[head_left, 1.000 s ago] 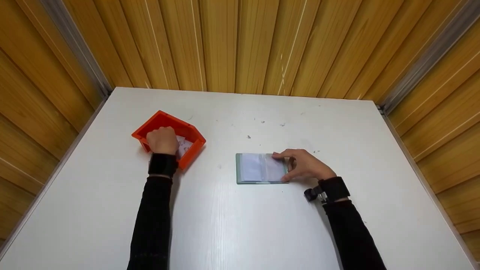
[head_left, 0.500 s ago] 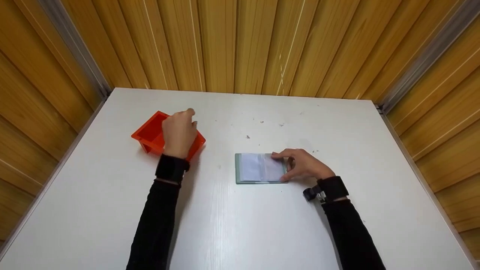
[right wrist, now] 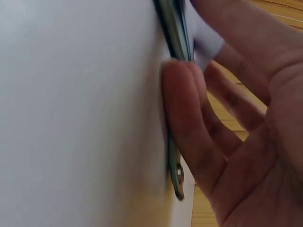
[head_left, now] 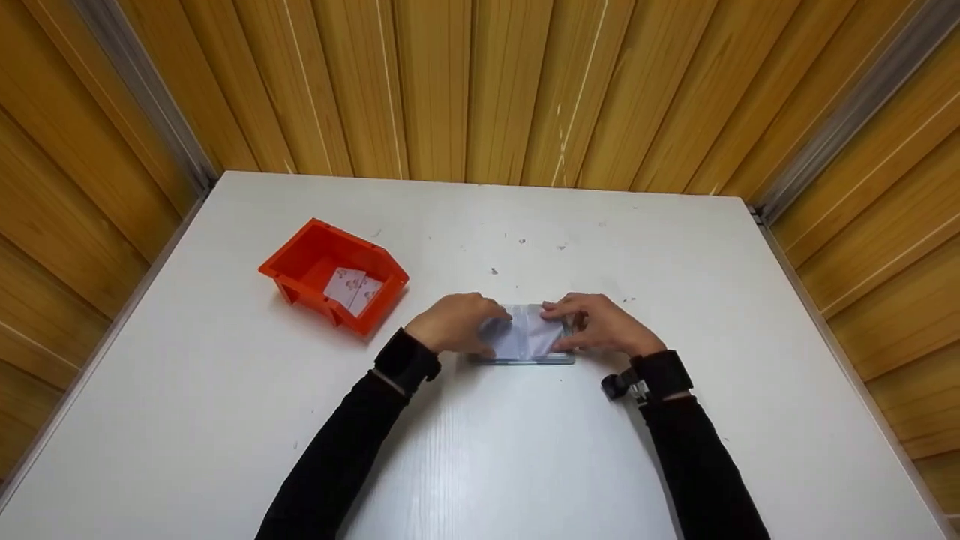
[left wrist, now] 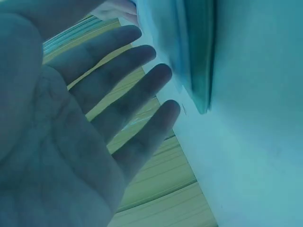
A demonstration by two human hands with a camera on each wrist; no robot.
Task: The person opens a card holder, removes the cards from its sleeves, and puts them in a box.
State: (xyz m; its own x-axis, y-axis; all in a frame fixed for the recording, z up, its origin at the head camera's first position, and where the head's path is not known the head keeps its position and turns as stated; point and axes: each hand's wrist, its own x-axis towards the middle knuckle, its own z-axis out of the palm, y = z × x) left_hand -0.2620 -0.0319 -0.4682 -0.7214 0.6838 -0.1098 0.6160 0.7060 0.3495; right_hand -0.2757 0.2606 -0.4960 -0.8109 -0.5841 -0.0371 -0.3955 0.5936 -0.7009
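A small green-covered album (head_left: 525, 360) with clear sleeve pages lies open on the table. My left hand (head_left: 459, 322) is at its left side, fingertips over the left page; the left wrist view shows those fingers straight and spread, beside the album's edge (left wrist: 201, 61). At the opposite side, my right hand (head_left: 604, 324) holds the right page's edge between thumb and fingers, and that page (head_left: 544, 330) stands slightly raised. In the right wrist view, curled fingers (right wrist: 182, 94) are against the album's edge (right wrist: 176, 28), with a metal snap (right wrist: 180, 173) on the cover below.
An orange bin (head_left: 300, 271) sits at the left of the table, with white printed cards (head_left: 346, 285) inside. Wood-patterned panels (head_left: 495, 90) wall the white table (head_left: 480, 465) at the back and sides.
My left hand has left the orange bin and come right to the album's left page, uncovering the cards in the bin. The right page is raised a little; my right hand stays at its edge.
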